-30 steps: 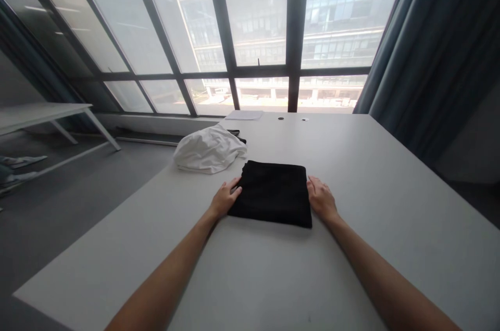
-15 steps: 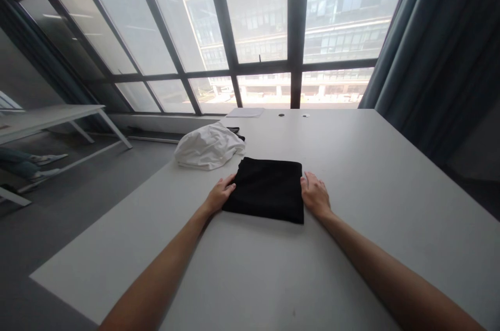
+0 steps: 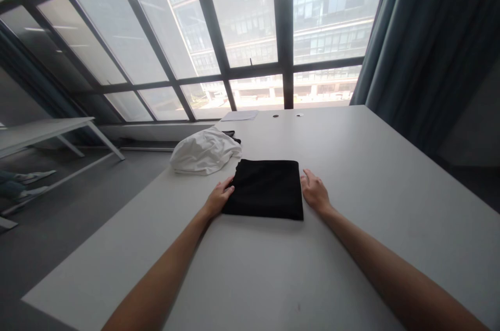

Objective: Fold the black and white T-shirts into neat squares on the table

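Observation:
A folded black cloth lies flat on the white table, roughly rectangular, with a slightly uneven left edge. My left hand rests at that left edge, thumb and fingers stretched out and touching the fabric. Along the opposite side, my right hand lies on the tabletop with its fingers extended, close beside the cloth's right edge. Behind the cloth and to its left sits a crumpled white cloth, apart from both hands.
Dark items show partly behind the white cloth. Paper sheets lie at the table's far edge, near a dark round disc. A second table stands at left, with a person's feet beneath it. A curtain hangs at right.
The view has tilted slightly. My right hand's upper fingers have shifted a little away from the black cloth's edge. My left hand keeps its place at the left edge.

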Demonstrator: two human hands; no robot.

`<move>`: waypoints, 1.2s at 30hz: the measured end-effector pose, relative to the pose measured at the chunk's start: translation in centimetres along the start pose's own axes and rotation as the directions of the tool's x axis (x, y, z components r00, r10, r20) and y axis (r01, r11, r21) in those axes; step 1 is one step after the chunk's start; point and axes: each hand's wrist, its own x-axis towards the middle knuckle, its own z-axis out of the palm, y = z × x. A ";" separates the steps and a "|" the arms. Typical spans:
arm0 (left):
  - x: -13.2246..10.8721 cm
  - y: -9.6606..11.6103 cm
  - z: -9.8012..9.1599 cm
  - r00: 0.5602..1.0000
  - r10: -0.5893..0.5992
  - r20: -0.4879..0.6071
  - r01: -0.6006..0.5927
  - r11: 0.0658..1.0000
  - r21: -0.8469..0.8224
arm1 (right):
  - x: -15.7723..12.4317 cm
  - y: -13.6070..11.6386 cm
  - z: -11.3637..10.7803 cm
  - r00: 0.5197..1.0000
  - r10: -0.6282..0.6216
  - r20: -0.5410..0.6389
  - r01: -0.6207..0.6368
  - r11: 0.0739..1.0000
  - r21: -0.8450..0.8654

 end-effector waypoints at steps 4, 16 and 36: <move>0.8 0.0 -0.3 0.998 -0.061 -0.014 0.059 0.993 -0.100 | 0.2 0.1 0.2 1.000 -0.004 -0.013 0.004 1.000 0.007; 9.3 0.8 1.4 0.959 -0.185 -0.216 0.228 0.955 0.192 | 0.4 0.5 0.6 1.000 -0.030 -0.007 0.030 0.999 -0.024; 7.0 4.3 4.5 0.976 0.182 0.123 -0.216 0.889 0.404 | 4.6 -4.8 2.8 0.939 -0.304 0.162 0.333 0.919 -0.210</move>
